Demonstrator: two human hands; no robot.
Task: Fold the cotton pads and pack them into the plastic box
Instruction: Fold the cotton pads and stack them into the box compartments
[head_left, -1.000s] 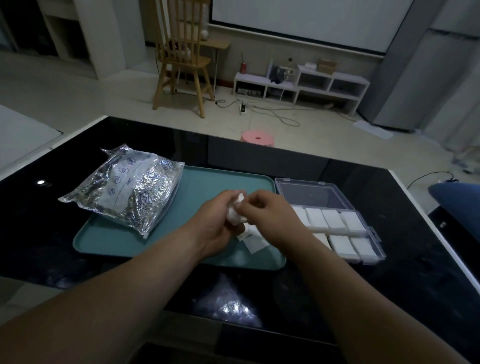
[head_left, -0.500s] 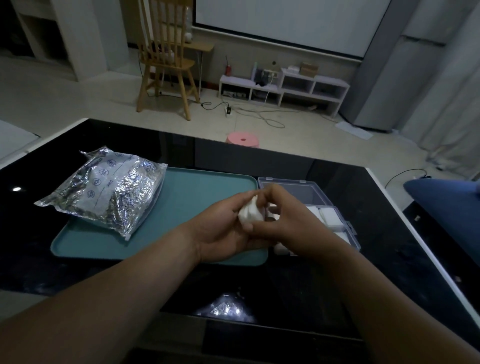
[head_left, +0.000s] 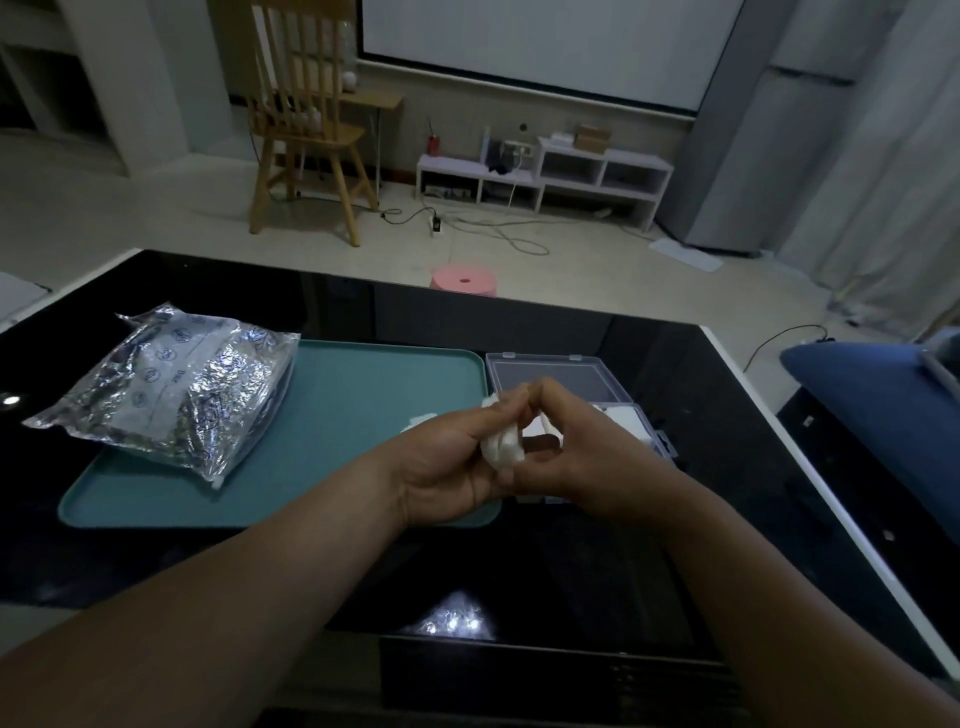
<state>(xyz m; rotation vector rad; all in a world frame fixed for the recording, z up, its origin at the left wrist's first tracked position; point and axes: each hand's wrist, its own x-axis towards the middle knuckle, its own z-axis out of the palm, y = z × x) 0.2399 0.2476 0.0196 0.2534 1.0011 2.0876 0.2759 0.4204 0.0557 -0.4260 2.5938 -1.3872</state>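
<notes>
Hands (head_left: 519, 452) hide most of plastic box (head_left: 545, 371).

White cotton pad (head_left: 501, 446), teal tray (head_left: 358, 395), silver foil bag (head_left: 171, 395), black table (head_left: 727, 467).

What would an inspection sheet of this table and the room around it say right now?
Surface: glossy black table, teal plastic tray on it.
Job's things: white cotton pad held between both hands; clear plastic box open right of the tray, white pads inside, mostly hidden.
Clutter: crinkled silver foil bag on the tray's left.
Hands: left hand and right hand both pinch the pad.
Cables: white cords on the floor.
Surroundings: wooden chair, pink round stool, white low shelf, projection screen.
</notes>
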